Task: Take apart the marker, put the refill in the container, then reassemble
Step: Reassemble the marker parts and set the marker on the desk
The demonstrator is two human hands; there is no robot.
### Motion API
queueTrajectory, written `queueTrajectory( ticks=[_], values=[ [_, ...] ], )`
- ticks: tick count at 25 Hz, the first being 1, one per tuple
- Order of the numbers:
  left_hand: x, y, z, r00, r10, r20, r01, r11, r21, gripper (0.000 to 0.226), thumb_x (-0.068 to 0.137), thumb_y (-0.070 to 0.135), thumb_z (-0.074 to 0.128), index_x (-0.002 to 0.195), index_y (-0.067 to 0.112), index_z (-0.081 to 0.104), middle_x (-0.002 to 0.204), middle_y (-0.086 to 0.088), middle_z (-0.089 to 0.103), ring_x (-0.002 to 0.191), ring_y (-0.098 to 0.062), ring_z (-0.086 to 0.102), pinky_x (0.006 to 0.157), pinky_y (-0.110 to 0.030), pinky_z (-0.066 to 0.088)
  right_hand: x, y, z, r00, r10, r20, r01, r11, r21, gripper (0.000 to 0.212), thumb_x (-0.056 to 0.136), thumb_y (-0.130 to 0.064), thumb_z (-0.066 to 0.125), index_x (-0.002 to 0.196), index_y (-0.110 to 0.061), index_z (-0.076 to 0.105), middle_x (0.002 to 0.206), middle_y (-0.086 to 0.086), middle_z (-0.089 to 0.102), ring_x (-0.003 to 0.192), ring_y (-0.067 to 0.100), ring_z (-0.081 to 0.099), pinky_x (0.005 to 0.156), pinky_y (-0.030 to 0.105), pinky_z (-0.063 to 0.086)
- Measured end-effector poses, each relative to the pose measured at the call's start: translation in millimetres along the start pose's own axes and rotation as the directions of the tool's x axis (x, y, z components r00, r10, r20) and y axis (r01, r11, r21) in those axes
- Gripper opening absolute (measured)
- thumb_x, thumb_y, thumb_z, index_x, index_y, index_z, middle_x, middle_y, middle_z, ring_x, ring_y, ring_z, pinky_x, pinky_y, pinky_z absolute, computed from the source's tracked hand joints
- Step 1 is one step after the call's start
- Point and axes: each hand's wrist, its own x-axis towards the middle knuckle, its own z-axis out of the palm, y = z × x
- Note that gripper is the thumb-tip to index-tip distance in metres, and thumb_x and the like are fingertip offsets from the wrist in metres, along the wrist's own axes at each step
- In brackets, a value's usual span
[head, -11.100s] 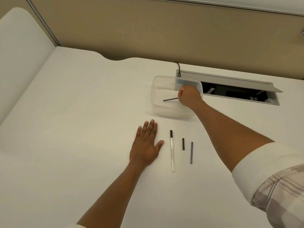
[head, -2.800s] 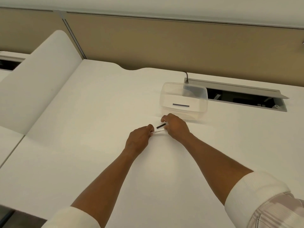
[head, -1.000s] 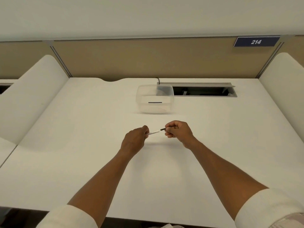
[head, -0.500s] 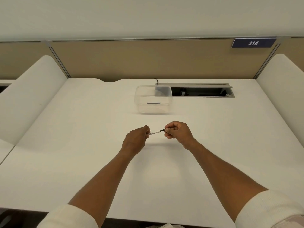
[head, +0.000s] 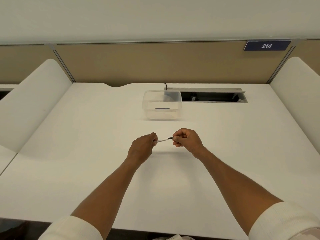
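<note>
I hold a thin white marker point(head: 162, 140) level above the desk, between both fists. My left hand point(head: 143, 147) grips its white barrel end. My right hand point(head: 187, 141) pinches the black end, and only a short stretch of the marker shows between the hands. Beyond them stands a clear plastic container point(head: 149, 113) with a dark thin refill point(head: 162, 108) lying flat inside it.
The white desk point(head: 86, 153) has a curved white divider point(head: 32, 99) on the left and another point(head: 297, 87) on the right. An open cable slot point(head: 213, 97) sits behind the container. A tan partition with a "214" sign point(head: 266, 46) closes the back.
Over eleven seconds my right hand left the refill in the container, and the loose parts left the desk. In the last second both hands stay on the marker, almost still.
</note>
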Motion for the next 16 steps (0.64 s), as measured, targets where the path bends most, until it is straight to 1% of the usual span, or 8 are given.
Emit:
queueTrajectory(
  ticks=[3, 8, 11, 16],
  values=[
    [-2.7, 1.9, -0.8, 1.000, 0.018, -0.015, -0.018, 1.000, 0.008, 0.008, 0.096, 0.020, 0.051, 0.093, 0.024, 0.045, 0.077, 0.007, 0.057, 0.068, -0.025, 0.051, 0.056, -0.034, 0.040, -1.7, -0.5, 0.1, 1.000, -0.013, -0.004, 0.013, 1.000, -0.012, 0.007, 0.084, 0.001, 0.066, 0.089, -0.003, 0.070, 0.080, 0.019, 0.071, 0.072, 0.025, 0.072, 0.069, 0.034, 0.061],
    [-6.0, 1.9, -3.9, 0.999, 0.014, -0.043, -0.015, 1.000, -0.007, 0.007, 0.096, 0.021, 0.051, 0.095, 0.024, 0.045, 0.081, 0.006, 0.061, 0.068, -0.025, 0.053, 0.057, -0.036, 0.045, -6.1, -5.4, 2.4, 0.999, 0.039, -0.021, -0.039, 0.999, -0.001, 0.006, 0.087, -0.004, 0.064, 0.089, 0.000, 0.069, 0.081, 0.018, 0.073, 0.069, 0.028, 0.072, 0.067, 0.036, 0.060],
    [-8.3, 1.6, -4.6, 0.999, 0.015, -0.049, -0.016, 1.000, -0.004, 0.008, 0.096, 0.021, 0.051, 0.095, 0.024, 0.045, 0.081, 0.006, 0.061, 0.068, -0.025, 0.053, 0.057, -0.037, 0.045, -9.6, -6.7, 3.5, 0.999, 0.053, -0.008, -0.053, 0.999, -0.007, 0.009, 0.088, -0.007, 0.063, 0.088, 0.000, 0.068, 0.079, 0.017, 0.073, 0.067, 0.028, 0.071, 0.065, 0.036, 0.059],
    [-9.2, 3.8, -5.5, 0.999, 0.021, -0.049, -0.020, 1.000, 0.014, 0.009, 0.096, 0.020, 0.051, 0.093, 0.025, 0.044, 0.079, 0.006, 0.060, 0.066, -0.025, 0.052, 0.054, -0.034, 0.040, -13.6, -6.8, 4.2, 0.999, 0.017, -0.030, -0.018, 0.999, -0.035, 0.008, 0.088, -0.005, 0.061, 0.089, -0.001, 0.068, 0.079, 0.016, 0.073, 0.068, 0.026, 0.072, 0.065, 0.035, 0.060]
  ],
)
